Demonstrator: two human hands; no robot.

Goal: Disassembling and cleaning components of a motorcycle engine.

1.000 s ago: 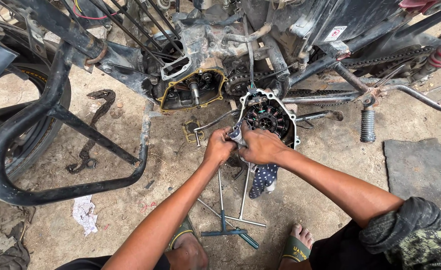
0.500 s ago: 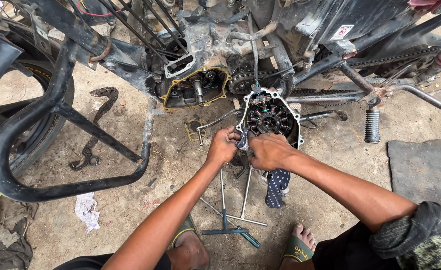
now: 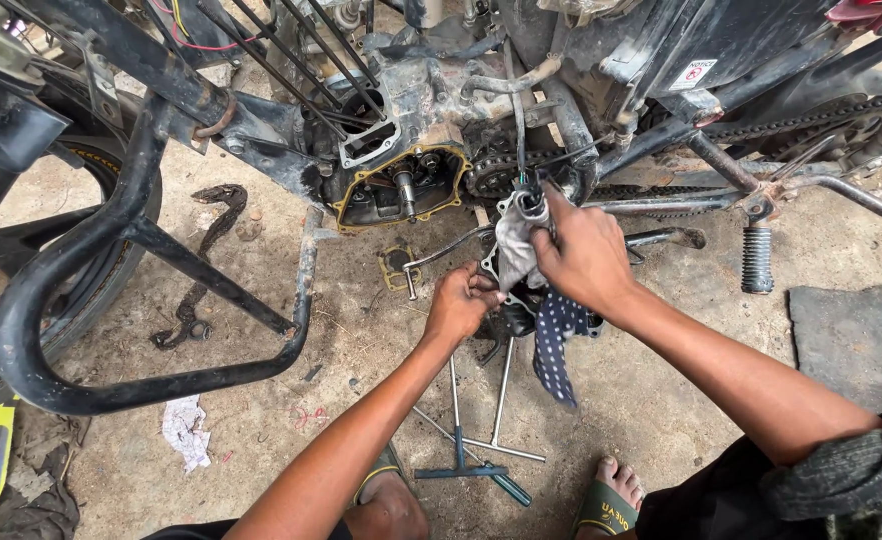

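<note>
At centre frame the person's right hand [image 3: 586, 255] is closed around a grey rag with a dark blue dotted tail [image 3: 531, 270], pressing it over a small dark metal part. The left hand [image 3: 461, 305] grips the dark metal engine cover [image 3: 516, 318] just below it. Steadying the cover firmly would likely keep the wiping controlled. T-handle wrenches [image 3: 466, 440] lie on the dirt at lower centre. The open gold-rimmed crankcase [image 3: 401, 190] and a black curved crash bar [image 3: 111, 300] at left crowd the space.

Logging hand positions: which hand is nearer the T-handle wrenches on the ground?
Left. The left hand is just above the T-handle wrenches; the right hand is higher, gripping a rag.
</note>
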